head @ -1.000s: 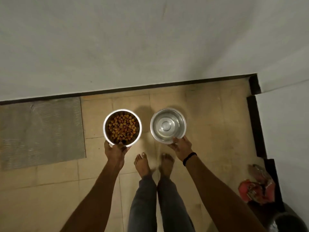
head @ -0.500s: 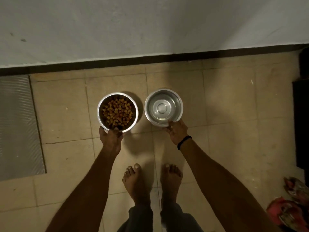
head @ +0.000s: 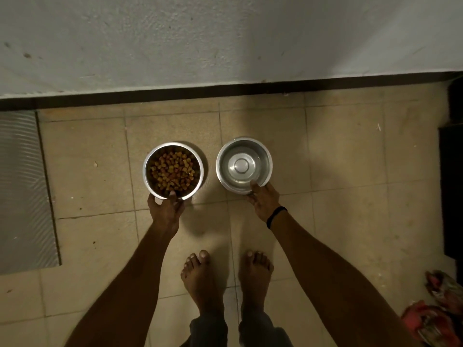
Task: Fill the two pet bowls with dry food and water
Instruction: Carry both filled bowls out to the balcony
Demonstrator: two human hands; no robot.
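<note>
Two round steel bowls are side by side low over the tiled floor in front of my bare feet. The left bowl (head: 172, 147) holds brown dry kibble; my left hand (head: 166, 209) grips its near rim, thumb over the edge. The right bowl (head: 244, 144) holds clear water; my right hand (head: 263, 201), with a black band at the wrist, grips its near rim, thumb inside. Whether the bowls touch the floor I cannot tell.
A white wall (head: 225, 38) with a dark skirting strip runs across just beyond the bowls. A grey ribbed mat (head: 22, 191) lies at the left. A red crumpled bag (head: 431, 321) lies at the lower right, below a dark edge (head: 451, 191).
Both bowls have come down toward the floor, still gripped by their near rims. The view has tilted down and the wall has come nearer.
</note>
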